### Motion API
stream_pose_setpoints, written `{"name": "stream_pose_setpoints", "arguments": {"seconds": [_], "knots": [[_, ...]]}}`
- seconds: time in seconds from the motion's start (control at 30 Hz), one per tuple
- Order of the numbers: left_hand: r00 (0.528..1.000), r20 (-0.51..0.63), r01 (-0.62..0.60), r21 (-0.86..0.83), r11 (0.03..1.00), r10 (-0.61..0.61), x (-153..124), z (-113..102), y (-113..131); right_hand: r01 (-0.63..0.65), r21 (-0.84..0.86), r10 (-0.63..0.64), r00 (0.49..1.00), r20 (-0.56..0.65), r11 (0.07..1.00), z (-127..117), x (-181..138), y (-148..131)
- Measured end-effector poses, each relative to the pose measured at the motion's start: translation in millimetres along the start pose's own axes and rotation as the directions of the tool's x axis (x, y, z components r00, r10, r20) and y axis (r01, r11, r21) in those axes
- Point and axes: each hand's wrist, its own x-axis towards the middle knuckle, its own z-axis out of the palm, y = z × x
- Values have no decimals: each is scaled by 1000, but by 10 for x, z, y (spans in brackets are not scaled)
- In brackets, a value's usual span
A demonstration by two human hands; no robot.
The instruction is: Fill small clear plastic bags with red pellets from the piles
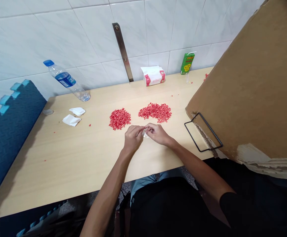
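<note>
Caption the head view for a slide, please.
Left hand and right hand meet at a small translucent object before two piles of small red pellets on a pale wood-look table.

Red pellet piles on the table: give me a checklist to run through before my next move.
1. Left pile and right pile separate: ok, a gap shows.
2. Stray pieces gathered: not ok, a loose red piece lies near the folded tissues.
3. Left hand and right hand close together: ok.
4. Grip on the small clear item: cannot tell, fingers partly cover it.
5. Bottle capped: ok.
</note>
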Motion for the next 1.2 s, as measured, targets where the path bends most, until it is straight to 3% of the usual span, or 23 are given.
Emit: {"name": "stream_pose_setpoints", "arguments": {"seconds": [0.1,0.2,0.33,0.4,0.57,0.97,1.2], "knots": [[1000,-10,14,-11,1000,-14,-6,1,9,-13,62,13,1000,-2,998,13,5,14],[993,-47,109,-76,991,-113,-21,27,-3,-54,221,55,998,0,974,28,26,5],[926,-106,300,-379,875,-363,-40,97,-53,-118,514,130,991,12,850,50,66,-22],[908,-78,326,-486,811,-412,-37,120,-65,-146,615,152,987,42,775,55,79,-27],[935,-62,279,-476,834,-348,-5,116,-20,-181,704,170,982,86,687,67,85,-6],[909,-41,322,-564,760,-415,-12,151,5,-184,691,139,983,121,699,109,71,22],[933,-60,291,-452,843,-354,-23,143,25,-175,721,130,984,119,670,124,66,14]]}}
